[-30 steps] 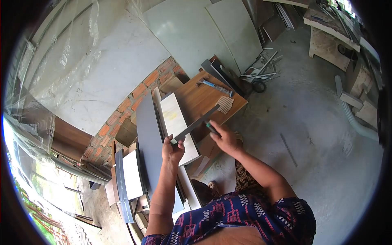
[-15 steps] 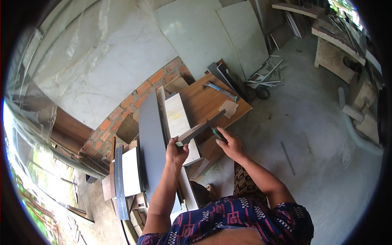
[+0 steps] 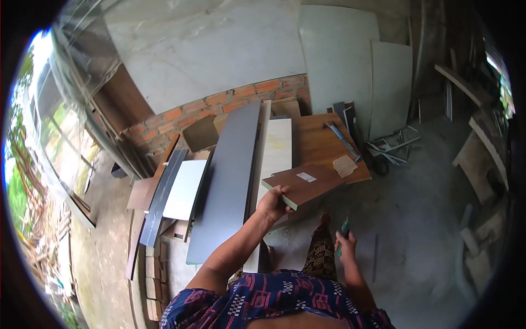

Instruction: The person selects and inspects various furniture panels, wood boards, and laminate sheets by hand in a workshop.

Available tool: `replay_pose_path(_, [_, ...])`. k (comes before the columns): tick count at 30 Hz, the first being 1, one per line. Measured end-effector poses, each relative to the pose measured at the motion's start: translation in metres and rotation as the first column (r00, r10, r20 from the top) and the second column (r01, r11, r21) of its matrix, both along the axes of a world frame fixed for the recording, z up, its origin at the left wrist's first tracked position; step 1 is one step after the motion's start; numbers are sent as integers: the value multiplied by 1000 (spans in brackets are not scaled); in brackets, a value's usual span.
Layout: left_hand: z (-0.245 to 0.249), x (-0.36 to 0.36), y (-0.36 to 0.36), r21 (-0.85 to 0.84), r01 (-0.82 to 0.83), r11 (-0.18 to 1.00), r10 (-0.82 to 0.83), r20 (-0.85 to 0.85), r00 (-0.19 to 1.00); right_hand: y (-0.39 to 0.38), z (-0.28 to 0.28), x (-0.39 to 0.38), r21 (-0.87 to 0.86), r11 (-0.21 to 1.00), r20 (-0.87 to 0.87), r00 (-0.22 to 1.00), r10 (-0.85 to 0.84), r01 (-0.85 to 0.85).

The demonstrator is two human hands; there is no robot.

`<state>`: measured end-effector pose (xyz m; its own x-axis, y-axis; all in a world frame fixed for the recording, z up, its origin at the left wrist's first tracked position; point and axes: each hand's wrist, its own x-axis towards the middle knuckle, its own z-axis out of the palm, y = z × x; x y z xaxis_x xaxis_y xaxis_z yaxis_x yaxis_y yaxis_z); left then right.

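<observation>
My left hand [image 3: 273, 203] is closed on the near left corner of a brown board [image 3: 318, 183] with pale green edges and a small white label on its face. The board is held out flat, overlapping the wood-topped table [image 3: 315, 140] in this view. Lower down on the right, my right hand [image 3: 346, 245] is wrapped round a slim green-handled tool [image 3: 344, 227], its tip pointing up and away from me. The tool's exact kind is unclear. On the tabletop behind the board lie a blue-handled hammer [image 3: 344, 143] and a ridged tan scrap [image 3: 344, 166].
Left of the tabletop lie a long dark grey panel [image 3: 227, 181] and a pale board [image 3: 276, 145]. A white panel [image 3: 186, 189] rests further left. Tall pale sheets [image 3: 339, 71] lean on the wall. Offcut strips [image 3: 392, 151] litter the floor at right.
The board has turned from edge-on to show its brown, labelled face. My right hand has drawn down and away from it with the green-handled tool. The view has swung round.
</observation>
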<state>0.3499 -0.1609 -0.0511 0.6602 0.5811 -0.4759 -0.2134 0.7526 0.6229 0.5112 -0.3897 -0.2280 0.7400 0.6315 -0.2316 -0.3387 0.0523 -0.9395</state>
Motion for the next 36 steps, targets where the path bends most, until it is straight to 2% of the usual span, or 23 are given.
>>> replay_pose_path(1, [4,-3,-2,20,-7,1000,6,4,1000,-7,-2,-11,18,1000,-102,995,3,-2])
replay_pose_path(6, [-2,-31,23,75,-69,995,56,164,985,-34,-33,-50,-108,987,-289,954,86,-121])
replay_pose_path(8, [11,-36,23,152,-138,979,110,178,978,-38,-42,-61,-154,976,-304,948,99,-151])
replay_pose_path(9, [6,-40,26,120,-152,981,126,205,971,-37,-45,-63,-174,971,-311,945,104,-165])
replay_pose_path(15, [-32,-21,49,59,-216,974,208,123,970,-31,-55,-57,-185,954,-262,948,182,-235])
replay_pose_path(19, [-49,-6,46,-61,-288,956,295,180,939,-32,-60,-57,-199,951,-269,946,179,-236])
replay_pose_path(25, [-79,21,44,-156,-374,914,389,73,919,-37,-61,-53,-188,956,-338,929,153,-226])
replay_pose_path(30, [-111,42,81,-182,-349,919,367,72,928,-39,-62,-52,-149,968,-363,922,135,-201])
replay_pose_path(33, [-104,46,82,-126,-352,928,357,23,934,-39,-72,-51,-143,968,-380,915,139,-206])
replay_pose_path(36, [-101,48,87,-172,-360,917,370,29,928,-40,-64,-50,-153,961,-375,914,158,-229])
